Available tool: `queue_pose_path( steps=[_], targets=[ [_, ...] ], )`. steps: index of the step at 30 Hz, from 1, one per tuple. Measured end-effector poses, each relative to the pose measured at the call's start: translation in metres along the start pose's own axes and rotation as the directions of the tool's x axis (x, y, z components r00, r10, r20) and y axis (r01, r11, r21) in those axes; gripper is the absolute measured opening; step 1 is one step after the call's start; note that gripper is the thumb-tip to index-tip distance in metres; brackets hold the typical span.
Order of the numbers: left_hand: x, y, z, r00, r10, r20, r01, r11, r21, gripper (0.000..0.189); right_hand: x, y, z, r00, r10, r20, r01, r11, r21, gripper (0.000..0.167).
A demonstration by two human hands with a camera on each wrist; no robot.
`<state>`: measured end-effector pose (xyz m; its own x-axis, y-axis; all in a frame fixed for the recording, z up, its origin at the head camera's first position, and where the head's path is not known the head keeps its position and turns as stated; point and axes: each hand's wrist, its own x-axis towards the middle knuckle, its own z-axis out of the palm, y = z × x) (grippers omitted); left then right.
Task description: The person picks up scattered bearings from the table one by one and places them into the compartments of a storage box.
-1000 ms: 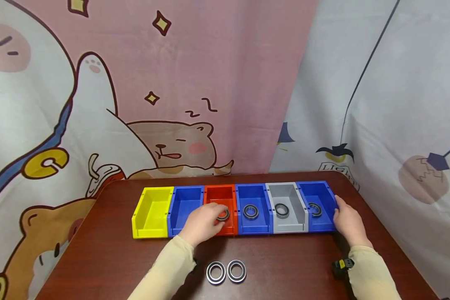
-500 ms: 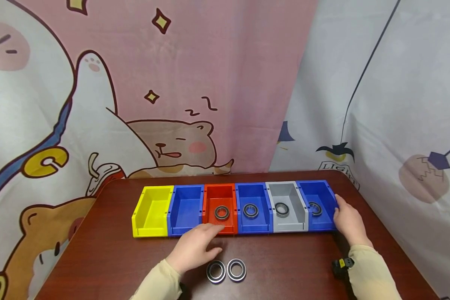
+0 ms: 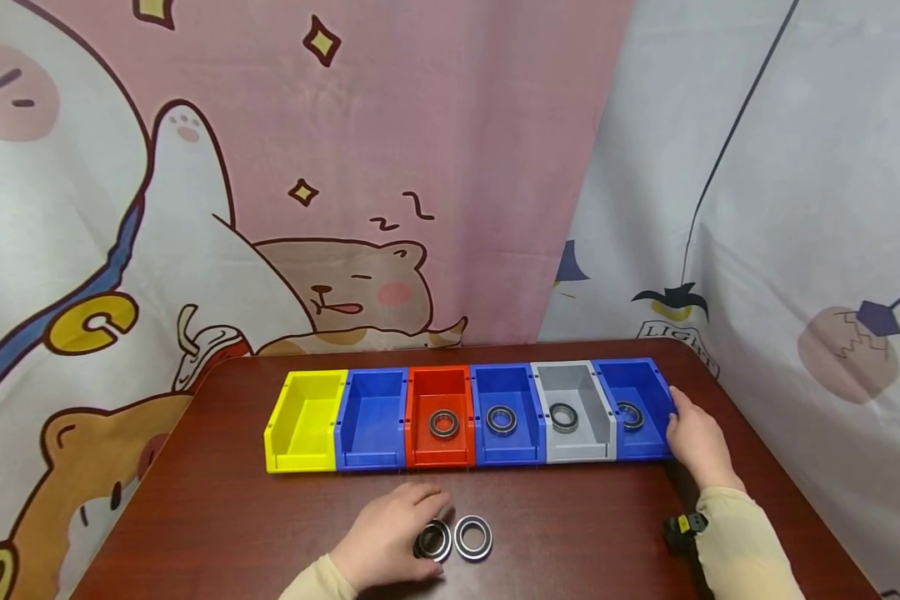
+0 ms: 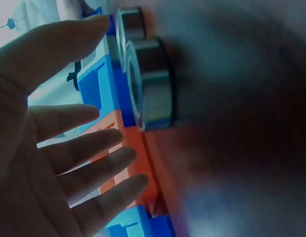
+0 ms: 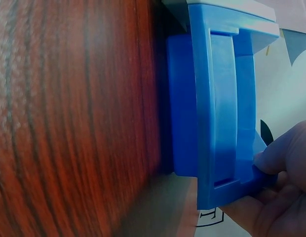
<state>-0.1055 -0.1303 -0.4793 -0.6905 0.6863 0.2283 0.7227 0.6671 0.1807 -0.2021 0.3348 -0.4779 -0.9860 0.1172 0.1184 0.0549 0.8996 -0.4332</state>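
My left hand (image 3: pixel 390 533) hovers at the left one of two ring-shaped ball bearings (image 3: pixel 448 543) on the table. In the left wrist view its fingers and thumb are spread, with a gap to the nearer bearing (image 4: pixel 155 94). Beside that one lies the second bearing (image 3: pixel 487 540). My right hand (image 3: pixel 701 442) grips the outer wall of the rightmost blue bin (image 3: pixel 641 385). The right wrist view shows the thumb (image 5: pixel 271 155) inside the wall and fingers outside. Single bearings lie in the red bin (image 3: pixel 438 383), the middle blue bin (image 3: pixel 501 383), the grey bin (image 3: pixel 566 383) and the rightmost blue bin.
Left of the red bin stand another blue bin (image 3: pixel 375 417) and a yellow bin (image 3: pixel 311 417), neither showing a bearing. All the bins form one row across the dark wooden table (image 3: pixel 217 500). A printed curtain (image 3: pixel 495 167) hangs behind the table's far edge.
My left hand has left the bearing in the red bin and come back toward me, down to the left bearing on the table. The right hand keeps its place.
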Motion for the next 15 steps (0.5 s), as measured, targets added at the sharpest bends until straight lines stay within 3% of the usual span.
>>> queue_pose_path(
  steps=[8,15],
  targets=[
    [0.0005,0.0052,0.0055,0.999,0.010,0.053,-0.012,0.999,0.045,0.064,-0.0003,0.0001,-0.0005,1.000,0.008,0.005,-0.008,1.000,0.002,0.052],
    [0.0020,0.0068,0.0050,0.989,-0.018,0.144,0.019,1.000,-0.008,0.047,-0.0008,-0.0003,-0.0013,1.000,0.000,0.004,0.000,1.000,0.000,0.051]
  ],
)
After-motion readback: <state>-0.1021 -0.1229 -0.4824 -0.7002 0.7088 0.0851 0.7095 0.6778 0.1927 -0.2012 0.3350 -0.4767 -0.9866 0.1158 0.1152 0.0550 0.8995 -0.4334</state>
